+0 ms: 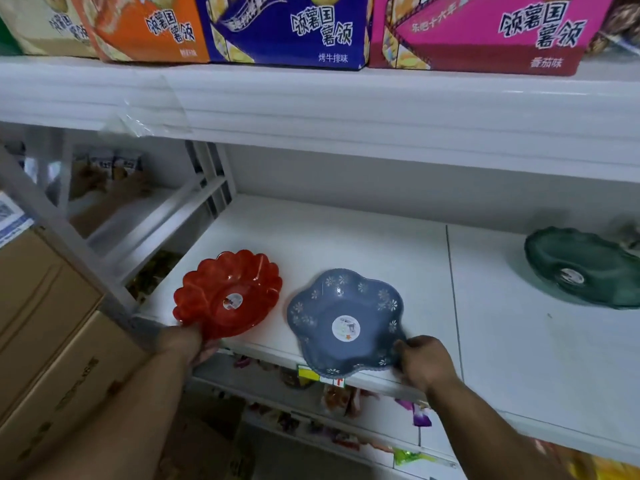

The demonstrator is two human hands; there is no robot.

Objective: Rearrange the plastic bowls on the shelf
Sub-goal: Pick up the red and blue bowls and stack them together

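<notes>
A red scalloped plastic bowl (228, 292) rests near the front left of the white shelf (363, 244); my left hand (187, 344) grips its near rim. Right beside it a blue flower-shaped bowl (343, 317) with white flower prints overhangs the shelf's front edge, and my right hand (422, 362) holds its right near rim. Each bowl has a round sticker in the middle. A dark green bowl (585, 268) sits alone at the far right of the same shelf.
Colourful snack boxes (287, 29) stand on the shelf above. Brown cardboard boxes (52, 334) are stacked at the left, beside the white shelf frame (204, 202). Packaged snacks (339, 400) fill the lower shelves under my arms.
</notes>
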